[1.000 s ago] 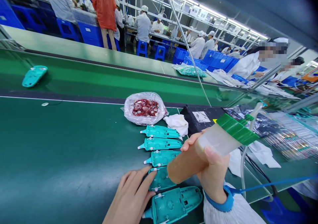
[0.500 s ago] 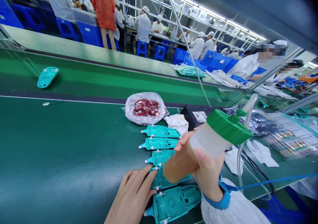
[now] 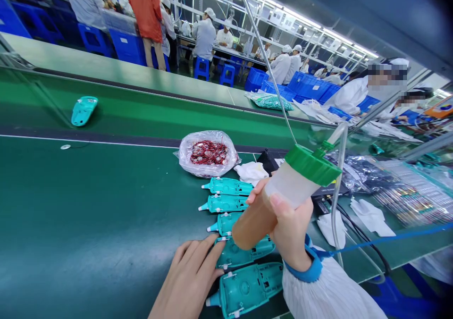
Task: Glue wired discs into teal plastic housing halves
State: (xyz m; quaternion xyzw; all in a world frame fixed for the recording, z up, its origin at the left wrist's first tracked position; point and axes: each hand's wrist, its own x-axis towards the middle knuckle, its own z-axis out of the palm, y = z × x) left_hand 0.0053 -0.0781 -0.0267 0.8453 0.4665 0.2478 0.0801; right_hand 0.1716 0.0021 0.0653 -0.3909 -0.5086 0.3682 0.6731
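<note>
Showing right hand (image 3: 292,231) closed around amber-filled dispensing syringe (image 3: 283,194); left hand (image 3: 189,276) open, resting on teal plastic housing (image 3: 244,253); any slip could drip contents there.

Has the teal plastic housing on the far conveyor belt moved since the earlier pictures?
Yes. The teal plastic housing has moved right along the far green conveyor belt, closer to the clear plastic bag of red-wired parts, which has stayed in place.

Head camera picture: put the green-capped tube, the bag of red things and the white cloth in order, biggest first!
1. Clear-and-amber plastic syringe with green cap, but it is nearest the camera, so unsure
2. Clear plastic bag of red-wired parts
3. Crumpled white cloth
</note>
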